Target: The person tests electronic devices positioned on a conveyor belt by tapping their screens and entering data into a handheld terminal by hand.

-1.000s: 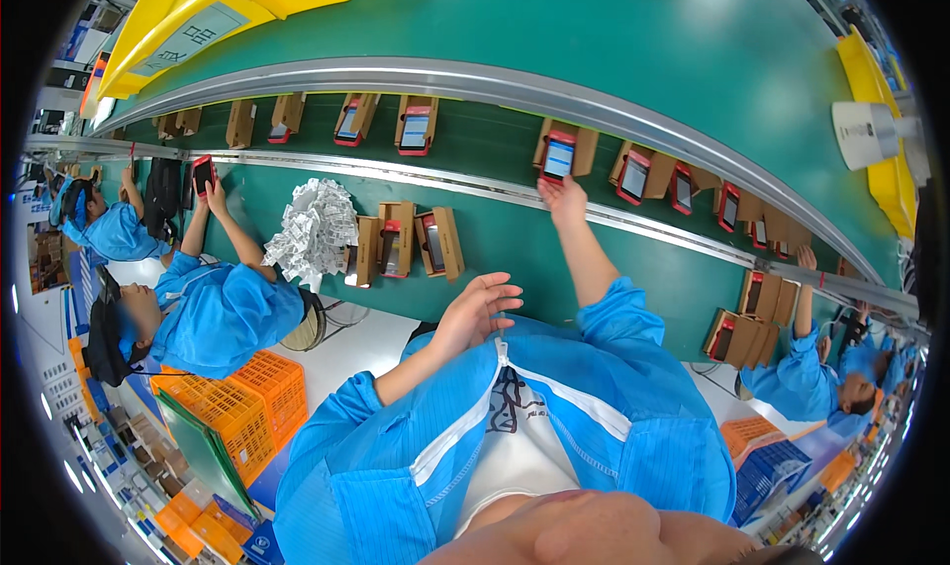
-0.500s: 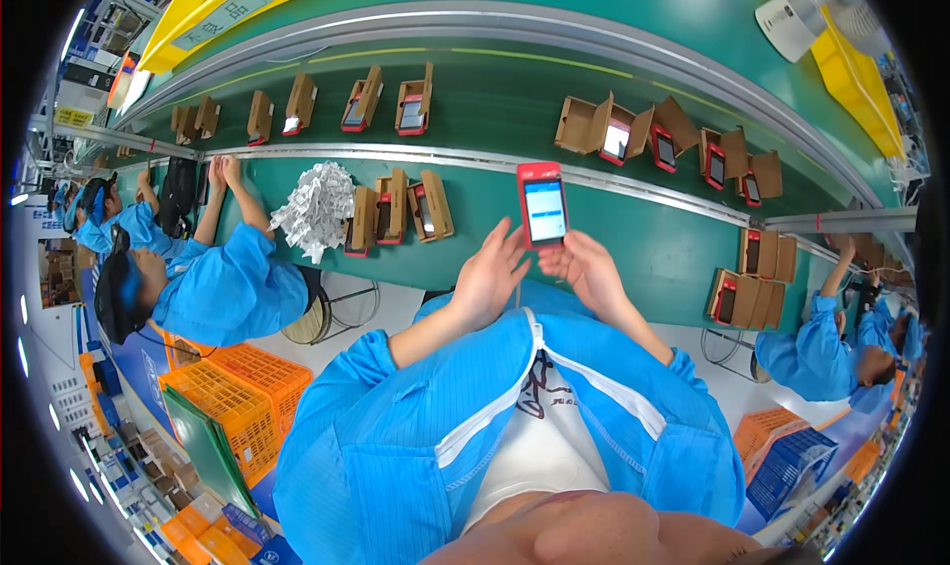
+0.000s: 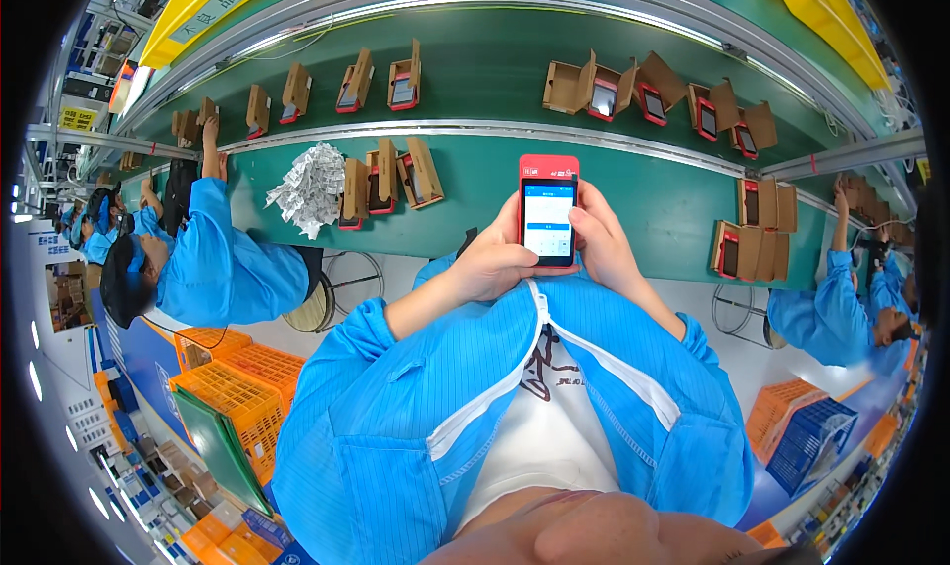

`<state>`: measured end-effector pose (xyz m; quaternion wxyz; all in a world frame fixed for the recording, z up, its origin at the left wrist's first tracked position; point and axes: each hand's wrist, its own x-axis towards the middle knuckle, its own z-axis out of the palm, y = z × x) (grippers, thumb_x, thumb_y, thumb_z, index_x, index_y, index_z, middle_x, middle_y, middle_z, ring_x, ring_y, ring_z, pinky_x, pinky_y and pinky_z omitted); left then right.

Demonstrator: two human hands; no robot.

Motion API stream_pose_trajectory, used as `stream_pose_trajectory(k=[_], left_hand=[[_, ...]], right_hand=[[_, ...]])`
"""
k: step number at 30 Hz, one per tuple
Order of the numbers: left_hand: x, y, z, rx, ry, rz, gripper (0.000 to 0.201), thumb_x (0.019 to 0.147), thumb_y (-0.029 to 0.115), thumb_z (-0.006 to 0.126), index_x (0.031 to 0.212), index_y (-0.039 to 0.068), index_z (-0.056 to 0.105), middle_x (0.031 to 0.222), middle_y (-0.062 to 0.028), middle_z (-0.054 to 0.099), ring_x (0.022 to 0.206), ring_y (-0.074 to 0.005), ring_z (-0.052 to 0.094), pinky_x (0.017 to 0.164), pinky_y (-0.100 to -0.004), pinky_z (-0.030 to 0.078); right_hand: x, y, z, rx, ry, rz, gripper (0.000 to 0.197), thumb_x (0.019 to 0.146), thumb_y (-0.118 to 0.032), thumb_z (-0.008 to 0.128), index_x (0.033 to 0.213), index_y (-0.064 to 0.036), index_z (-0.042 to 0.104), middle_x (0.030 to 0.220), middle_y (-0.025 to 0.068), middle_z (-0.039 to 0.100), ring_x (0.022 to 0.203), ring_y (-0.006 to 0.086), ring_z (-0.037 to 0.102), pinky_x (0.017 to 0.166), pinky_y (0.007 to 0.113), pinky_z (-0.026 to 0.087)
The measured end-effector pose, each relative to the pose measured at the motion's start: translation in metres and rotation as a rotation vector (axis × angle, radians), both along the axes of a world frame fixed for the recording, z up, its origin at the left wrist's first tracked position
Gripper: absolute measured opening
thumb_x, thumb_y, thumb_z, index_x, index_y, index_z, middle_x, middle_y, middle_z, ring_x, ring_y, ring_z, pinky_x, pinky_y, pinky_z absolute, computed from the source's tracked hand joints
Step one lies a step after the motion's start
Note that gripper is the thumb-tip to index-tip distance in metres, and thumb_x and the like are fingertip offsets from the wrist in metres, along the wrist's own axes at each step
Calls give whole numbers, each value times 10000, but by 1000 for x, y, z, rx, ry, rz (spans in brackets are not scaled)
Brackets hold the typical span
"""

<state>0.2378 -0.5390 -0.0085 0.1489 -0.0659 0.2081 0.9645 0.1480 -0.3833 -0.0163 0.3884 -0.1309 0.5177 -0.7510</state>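
Note:
Upright in front of my chest is a red and black handheld payment terminal (image 3: 548, 214), its lit screen facing me with a white and blue page. My left hand (image 3: 492, 258) is closed around its left edge, the thumb across the lower corner. On the other side my right hand (image 3: 602, 234) grips the right edge, with the thumb at the rim of the screen. The fingers behind the device are hidden.
Open cardboard boxes (image 3: 421, 174) with red devices stand on the green bench, beside crumpled printed paper (image 3: 310, 189). More boxes (image 3: 604, 95) line the belt beyond a metal rail (image 3: 465, 128). A co-worker (image 3: 218, 253) sits left; orange crates (image 3: 237, 402) stand behind.
My left hand has closed on the terminal, and my right hand has moved up its side. The terminal is nearer and straighter. At left, a co-worker's arm now reaches over the rail.

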Motion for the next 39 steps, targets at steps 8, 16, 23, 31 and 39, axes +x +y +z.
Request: stream_pose_trajectory(k=[8, 16, 23, 31, 39], left_hand=[[6, 5, 2, -75, -2, -3, 903, 721, -134, 436, 1458, 198, 34, 1423, -131, 256, 1295, -305, 358, 1017, -548, 365], [9, 2, -1, -183, 17, 24, 917, 680, -118, 458, 1460, 147, 54, 1398, -128, 307, 1295, -246, 363, 1040, -396, 349], [8, -3, -3, -168, 23, 23, 900, 692, -115, 443, 1459, 148, 51, 1391, -131, 311, 1290, -250, 367, 1041, -403, 349], [6, -4, 0, -154, 18, 9, 890, 712, -118, 435, 1458, 158, 37, 1391, -133, 300, 1293, -259, 357, 1043, -420, 349], [6, -3, -5, -186, 7, 7, 890, 712, -120, 428, 1459, 162, 33, 1387, -139, 305, 1294, -261, 355, 1039, -422, 361]], right_hand=[[7, 1, 4, 11, 64, -11, 475, 924, -212, 502, 1304, 38, 365, 1181, 133, 528, 1097, 170, 520, 940, 301, 418], [10, -7, 11, 74, 82, -40, 401, 888, -125, 564, 1232, 24, 420, 1107, 111, 564, 1009, 149, 567, 873, 295, 468], [9, -14, 8, 96, 114, -24, 405, 884, -126, 569, 1230, 23, 421, 1110, 109, 562, 1004, 148, 569, 874, 292, 468], [7, -13, 5, 47, 62, -21, 371, 910, -133, 524, 1232, 20, 421, 1103, 106, 564, 1002, 140, 564, 875, 290, 466], [7, -13, 7, 49, 73, -21, 372, 910, -138, 526, 1230, 21, 422, 1096, 108, 567, 1002, 140, 563, 872, 289, 466]])
